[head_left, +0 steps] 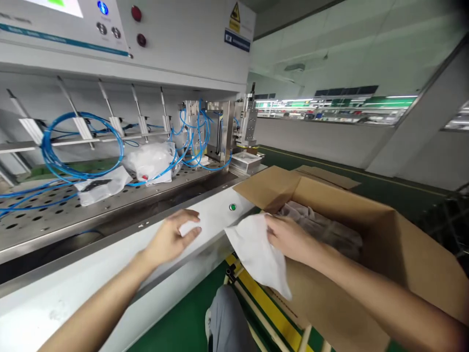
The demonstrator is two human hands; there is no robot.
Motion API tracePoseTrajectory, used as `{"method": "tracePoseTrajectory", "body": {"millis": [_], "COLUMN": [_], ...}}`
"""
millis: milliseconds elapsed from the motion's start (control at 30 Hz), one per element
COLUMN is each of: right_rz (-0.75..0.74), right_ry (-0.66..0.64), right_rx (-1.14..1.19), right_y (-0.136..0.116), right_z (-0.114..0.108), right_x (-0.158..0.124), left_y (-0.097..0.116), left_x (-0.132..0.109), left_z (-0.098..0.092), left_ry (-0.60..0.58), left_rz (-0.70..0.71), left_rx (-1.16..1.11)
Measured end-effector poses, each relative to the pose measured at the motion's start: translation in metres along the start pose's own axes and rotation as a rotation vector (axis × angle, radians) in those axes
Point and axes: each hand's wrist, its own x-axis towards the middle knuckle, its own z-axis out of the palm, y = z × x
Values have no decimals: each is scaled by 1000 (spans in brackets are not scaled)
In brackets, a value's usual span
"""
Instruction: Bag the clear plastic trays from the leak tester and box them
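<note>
My right hand (282,235) is closed on the edge of a thin white sheet (256,252), perhaps a foam sheet or bag, which hangs down in front of the cardboard box (330,288). Over the white front ledge (208,215) of the machine is my left hand (176,237), empty, with thumb and fingers apart. A gap separates it from the white sheet. Inside the open box lie several white-wrapped items (322,225); what the wrapping covers cannot be made out.
Coiled blue tubes (47,146) and plastic bags (152,159) lie on the perforated metal bed (117,198). A green button (232,207) sits on the ledge. Metal fixtures (220,129) stand at the bed's right end. Below are a tube-framed stand (256,313) and my knee (229,318).
</note>
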Motion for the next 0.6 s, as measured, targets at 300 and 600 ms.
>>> {"method": "tracePoseTrajectory", "body": {"millis": [300, 600], "right_rz": [33, -128], "right_ry": [-129, -159], "right_rx": [90, 83], "right_y": [-33, -25], "right_z": [12, 10], "right_x": [38, 43], "left_y": [51, 26], "left_x": [-2, 26], "left_z": [108, 114], "left_ry": [-32, -116], "left_rz": [46, -67], "left_rx": [-76, 673]}}
